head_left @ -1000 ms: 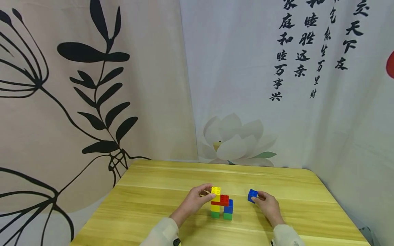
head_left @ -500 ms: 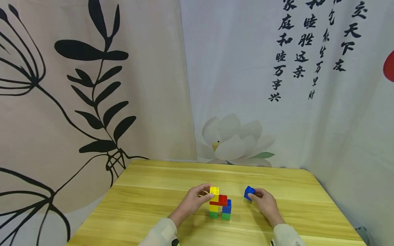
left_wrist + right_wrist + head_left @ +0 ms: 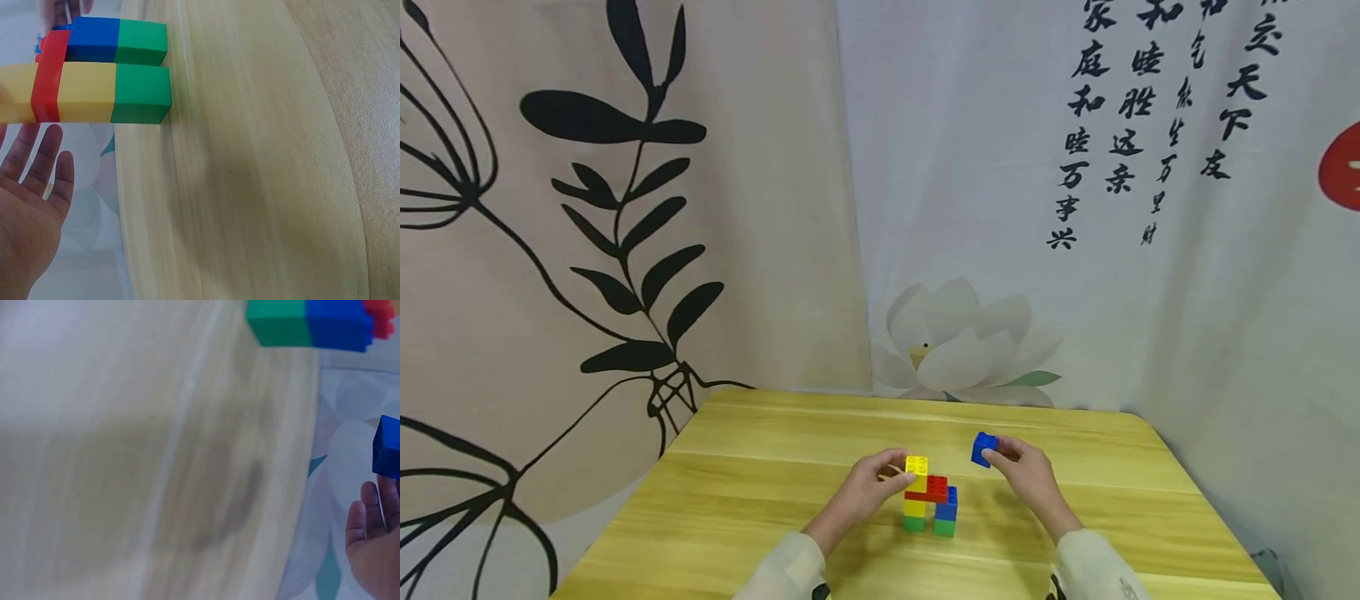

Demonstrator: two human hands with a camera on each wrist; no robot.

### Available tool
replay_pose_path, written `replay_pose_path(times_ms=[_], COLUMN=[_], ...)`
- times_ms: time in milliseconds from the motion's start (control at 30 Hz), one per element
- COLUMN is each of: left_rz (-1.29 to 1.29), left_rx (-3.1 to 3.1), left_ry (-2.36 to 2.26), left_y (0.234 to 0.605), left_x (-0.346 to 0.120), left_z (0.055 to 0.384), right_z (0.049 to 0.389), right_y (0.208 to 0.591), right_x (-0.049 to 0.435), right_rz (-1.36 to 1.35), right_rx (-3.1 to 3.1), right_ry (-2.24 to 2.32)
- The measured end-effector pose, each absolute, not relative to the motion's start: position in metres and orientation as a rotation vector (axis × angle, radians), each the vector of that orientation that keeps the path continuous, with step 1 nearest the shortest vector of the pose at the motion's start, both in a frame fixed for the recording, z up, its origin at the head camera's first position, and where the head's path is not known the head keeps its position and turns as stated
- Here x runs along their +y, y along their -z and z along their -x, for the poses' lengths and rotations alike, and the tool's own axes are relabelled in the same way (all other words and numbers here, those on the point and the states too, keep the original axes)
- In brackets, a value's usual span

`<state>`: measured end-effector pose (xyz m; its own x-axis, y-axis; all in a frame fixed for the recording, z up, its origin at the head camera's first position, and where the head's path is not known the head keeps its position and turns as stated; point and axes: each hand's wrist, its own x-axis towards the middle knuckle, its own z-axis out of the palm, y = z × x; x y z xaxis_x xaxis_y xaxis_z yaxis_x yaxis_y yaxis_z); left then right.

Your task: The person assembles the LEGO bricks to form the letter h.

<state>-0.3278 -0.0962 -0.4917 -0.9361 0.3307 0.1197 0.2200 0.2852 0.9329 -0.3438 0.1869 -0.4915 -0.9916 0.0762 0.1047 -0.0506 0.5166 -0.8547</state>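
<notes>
My left hand (image 3: 867, 492) pinches the top yellow block (image 3: 916, 468) of a small stack between thumb and fingers. Under that block lies a flat red brick (image 3: 937, 488), reaching right toward a blue block (image 3: 947, 505). A lower yellow block (image 3: 87, 91) stands on a green block (image 3: 142, 94); the blue block stands on another green one (image 3: 278, 322). Up and to the right of the stack, my right hand (image 3: 1032, 479) holds a separate blue block (image 3: 983, 449) in its fingertips, above the table. The right wrist view cuts off part of this block.
The stack stands on a light wooden table (image 3: 775, 450). Behind it hangs a cloth backdrop (image 3: 970, 167) with plant drawings, a lotus and dark writing. The table's far edge runs along the cloth.
My right hand has lifted the blue block up and moved it left, nearer the stack. My left hand stays on the top yellow block. The head view has shifted slightly.
</notes>
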Motion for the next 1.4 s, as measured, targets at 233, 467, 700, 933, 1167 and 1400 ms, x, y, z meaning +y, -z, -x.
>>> replay_pose_path(times_ms=[233, 467, 700, 933, 1167, 1400], left_rz=[-0.526, -0.511, -0.499, -0.537, -0.515, -0.522], left_rx=[2.436, 2.449, 2.464, 2.468, 2.444, 2.427], left_ry=[-1.760, -1.742, -1.712, -1.668, -1.675, -1.709], left_y=[0.493, 0.492, 0.493, 0.493, 0.500, 0.503], left_x=[-0.096, -0.097, -0.099, -0.101, -0.102, -0.101], left_z=[0.328, 0.328, 0.331, 0.331, 0.331, 0.332], right_z=[0.339, 0.333, 0.327, 0.324, 0.323, 0.322], right_y=[0.465, 0.444, 0.433, 0.430, 0.429, 0.431], right_x=[0.173, 0.159, 0.143, 0.134, 0.128, 0.125], right_rz=[-0.065, -0.121, -0.183, -0.240, -0.289, -0.307], right_rx=[-2.588, -2.557, -2.540, -2.535, -2.535, -2.567], right_ry=[-1.516, -1.561, -1.592, -1.604, -1.631, -1.623])
